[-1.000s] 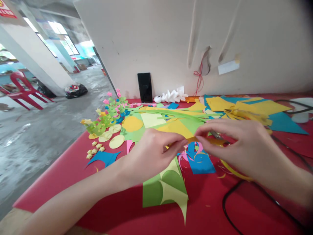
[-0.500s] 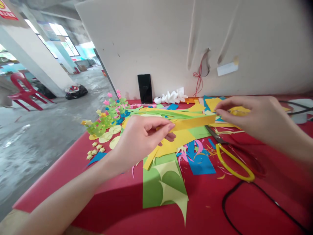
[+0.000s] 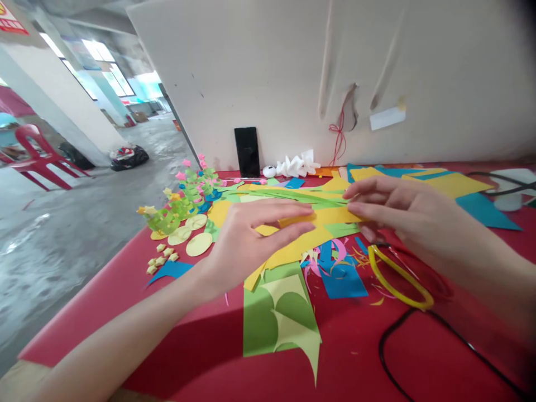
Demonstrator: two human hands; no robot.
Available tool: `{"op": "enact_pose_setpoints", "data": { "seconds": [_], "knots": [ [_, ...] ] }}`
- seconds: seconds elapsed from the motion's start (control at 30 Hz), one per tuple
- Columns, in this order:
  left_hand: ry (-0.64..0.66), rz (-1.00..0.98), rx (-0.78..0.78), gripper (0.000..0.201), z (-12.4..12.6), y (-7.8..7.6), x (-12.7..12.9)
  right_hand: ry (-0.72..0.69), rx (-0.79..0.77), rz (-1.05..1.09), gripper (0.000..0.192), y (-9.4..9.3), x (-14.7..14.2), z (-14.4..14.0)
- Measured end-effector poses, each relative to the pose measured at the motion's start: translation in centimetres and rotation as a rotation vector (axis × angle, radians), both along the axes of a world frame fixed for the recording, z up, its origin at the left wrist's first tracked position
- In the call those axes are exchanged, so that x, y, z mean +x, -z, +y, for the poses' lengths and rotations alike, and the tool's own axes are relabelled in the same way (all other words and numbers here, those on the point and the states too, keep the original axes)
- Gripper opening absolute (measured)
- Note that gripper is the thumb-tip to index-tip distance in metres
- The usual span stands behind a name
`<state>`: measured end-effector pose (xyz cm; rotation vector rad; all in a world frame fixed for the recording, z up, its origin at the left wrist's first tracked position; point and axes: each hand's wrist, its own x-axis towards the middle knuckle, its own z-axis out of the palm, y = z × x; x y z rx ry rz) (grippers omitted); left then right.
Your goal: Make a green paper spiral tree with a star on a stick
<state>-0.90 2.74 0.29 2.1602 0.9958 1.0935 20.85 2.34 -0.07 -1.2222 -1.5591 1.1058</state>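
Yellow paper strip being pinched between two hands

The yellow paper strip (image 3: 330,215) is being held just above the red table (image 3: 125,296) (over a litter of coloured offcuts), one end being gripped by the left hand (image 3: 251,237) with fingers laid almost flat, the other being pinched by the right hand (image 3: 402,215), near the yellow-handled scissors (image 3: 397,273)

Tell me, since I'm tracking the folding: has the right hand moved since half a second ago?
Yes. The right hand has come left and down, toward the left hand, judged against the black phone at the wall.
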Motion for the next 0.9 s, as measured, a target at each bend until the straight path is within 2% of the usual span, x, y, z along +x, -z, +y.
{"op": "enact_pose_setpoints", "data": {
  "seconds": [0.13, 0.23, 0.33, 0.43, 0.53, 0.73, 0.8, 0.9],
  "knots": [
    [0.058, -0.134, -0.169, 0.030, 0.6, 0.4, -0.1, -0.041, 0.067, -0.055, 0.019, 0.2, 0.4, 0.1],
    [0.225, -0.283, -0.272, 0.048, 1.2, 1.0, -0.2, -0.052, 0.133, -0.120, 0.024, 0.3, 0.6, -0.1],
    [0.344, -0.193, -0.468, 0.041, 1.5, 1.2, -0.2, 0.024, 0.156, -0.136, 0.029, 0.6, 0.9, -0.2],
    [0.339, -0.021, -0.659, 0.027, 1.3, 1.1, -0.1, 0.073, 0.175, -0.139, 0.030, 0.8, 1.2, -0.1],
    [0.290, 0.101, -0.680, 0.023, 0.9, 1.0, 0.2, 0.094, 0.202, -0.147, 0.029, 0.8, 1.3, 0.2],
    [0.276, 0.055, -0.856, 0.015, 0.9, 1.4, 0.7, 0.069, 0.249, -0.190, 0.030, 0.4, 0.8, 0.4],
    [0.266, 0.066, -0.858, 0.017, 1.1, 1.4, 0.7, 0.075, 0.266, -0.188, 0.030, 0.2, 0.9, 0.4],
    [0.298, 0.121, -0.828, 0.017, 1.1, 1.4, 0.6, 0.159, 0.305, -0.166, 0.024, -0.3, 1.6, 0.6]
  ]
}}
